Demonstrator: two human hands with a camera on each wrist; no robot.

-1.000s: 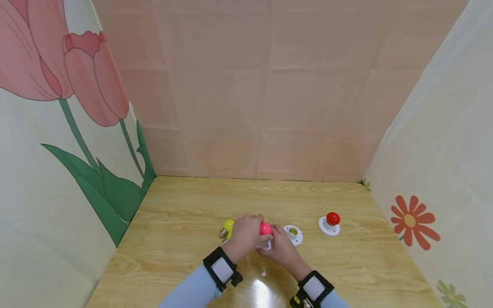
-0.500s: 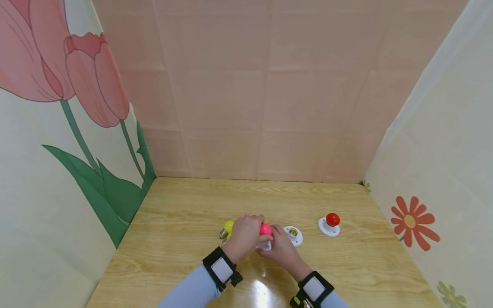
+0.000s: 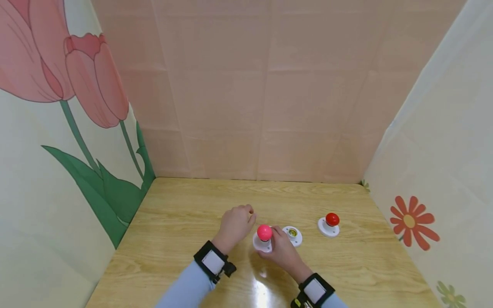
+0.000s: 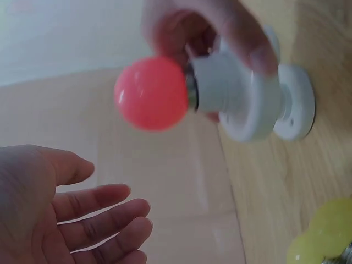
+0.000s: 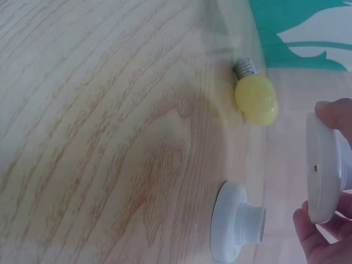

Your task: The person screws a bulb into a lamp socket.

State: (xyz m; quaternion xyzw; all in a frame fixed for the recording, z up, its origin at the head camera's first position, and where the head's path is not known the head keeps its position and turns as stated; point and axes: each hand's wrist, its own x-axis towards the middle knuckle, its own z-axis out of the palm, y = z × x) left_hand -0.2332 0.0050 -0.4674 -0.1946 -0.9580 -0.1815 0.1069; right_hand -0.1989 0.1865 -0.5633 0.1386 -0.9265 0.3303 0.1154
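My right hand (image 3: 283, 252) grips a round white lamp holder (image 3: 259, 246) by its base. A pink light bulb (image 3: 264, 232) sits in the holder's top, with a strip of metal thread showing in the left wrist view (image 4: 192, 88). The right wrist view shows the holder's flat base (image 5: 320, 170) lifted off the table. My left hand (image 3: 235, 226) is to the left of the pink bulb, apart from it, fingers relaxed and holding nothing. Two yellow bulbs (image 5: 256, 96) lie on the table, hidden behind the left hand in the head view.
A second white lamp holder (image 3: 295, 241), with no bulb in it, stands on the wooden table (image 3: 185, 201) just right of my right hand. Farther right, another holder (image 3: 328, 231) carries a red bulb (image 3: 332, 219). Printed cloth walls enclose the back and sides.
My left hand has let go of the pink bulb and moved left, uncovering bulb and holder. The right hand keeps its grip in about the same place.
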